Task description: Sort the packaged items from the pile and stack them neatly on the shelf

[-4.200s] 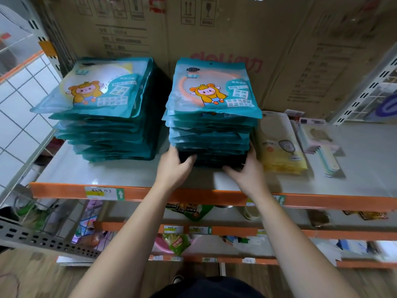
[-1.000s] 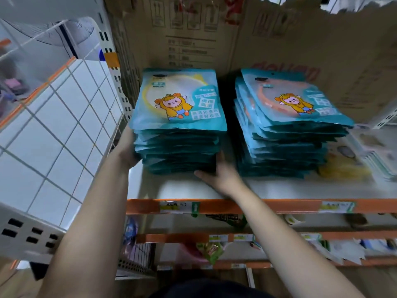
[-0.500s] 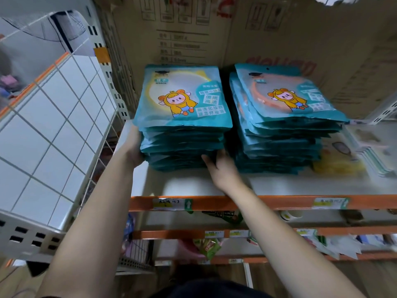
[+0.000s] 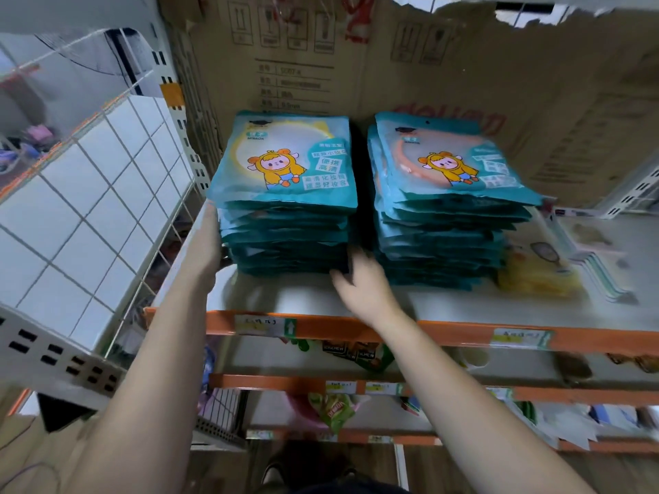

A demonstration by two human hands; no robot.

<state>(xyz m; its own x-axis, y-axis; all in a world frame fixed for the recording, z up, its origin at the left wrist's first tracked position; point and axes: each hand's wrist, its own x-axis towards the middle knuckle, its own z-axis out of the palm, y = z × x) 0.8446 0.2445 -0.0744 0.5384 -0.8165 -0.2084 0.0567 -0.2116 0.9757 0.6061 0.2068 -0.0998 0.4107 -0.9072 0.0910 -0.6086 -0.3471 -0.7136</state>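
**Left stack being squared**

Effort has been moved off the right teal stack (image 4: 445, 226). Just left of it on the grey shelf (image 4: 303, 297), the stack of teal plastic pouches (image 4: 285, 215) is pressed between flat left hand (image 4: 205, 251) and open right hand (image 4: 360, 283). Sorting judged nearly done.

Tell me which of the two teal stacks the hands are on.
The left stack, topped by the yellow-ringed pack: left hand at its side, right hand at its front corner. The orange-ringed stack stands beside it.
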